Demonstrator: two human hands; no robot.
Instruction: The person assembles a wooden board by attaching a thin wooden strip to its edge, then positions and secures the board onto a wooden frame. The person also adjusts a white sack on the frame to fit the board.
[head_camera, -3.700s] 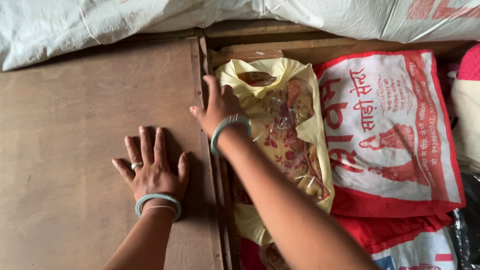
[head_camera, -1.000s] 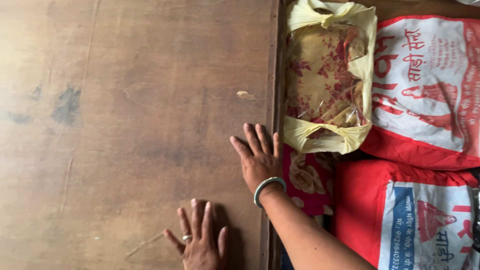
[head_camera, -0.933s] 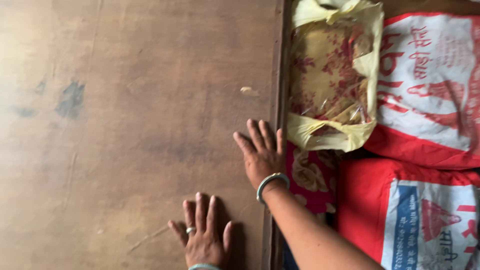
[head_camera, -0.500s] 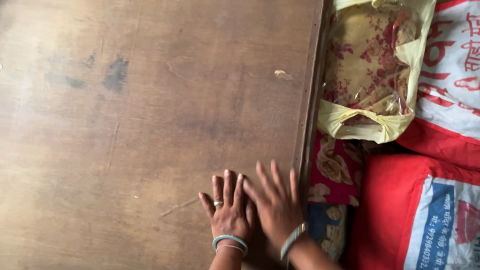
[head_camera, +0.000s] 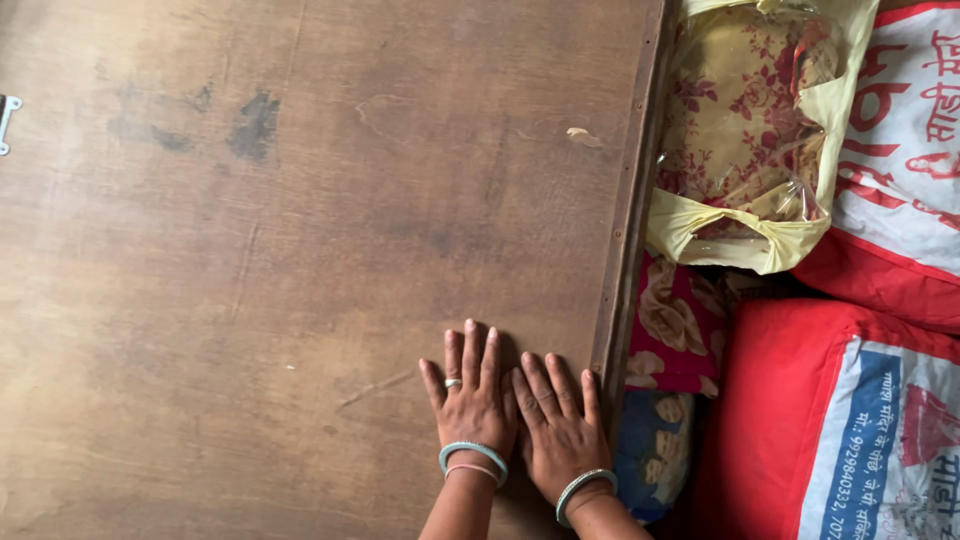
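While pressed flat, fingers spread, on the worn brown wooden board (head_camera: 300, 250): left hand (head_camera: 472, 405) and right hand (head_camera: 560, 430), side by side, touching, clamped on nothing. Just beside the right hand, past the board's edge: red floral cloth (head_camera: 680, 330) and yellow plastic bag of patterned fabric (head_camera: 750, 140).

I see both hands lying flat, side by side, on the wooden board (head_camera: 300, 260), my left hand (head_camera: 472, 400) just left of my right hand (head_camera: 560, 430), thumbs nearly touching. The board stretches ahead of the fingers (head_camera: 488, 350) and far off to their left, where a small metal hinge (head_camera: 6, 122) sits at the far edge. Just right of my right hand runs the board's edge strip (head_camera: 630, 230). Beyond it, to the right, a plastic-wrapped cloth bundle (head_camera: 750, 130) lies ahead of the fingers, a printed sack (head_camera: 900, 170) beside it, a second sack (head_camera: 840, 430) nearer, with folded fabric (head_camera: 670, 330) between strip and sack.
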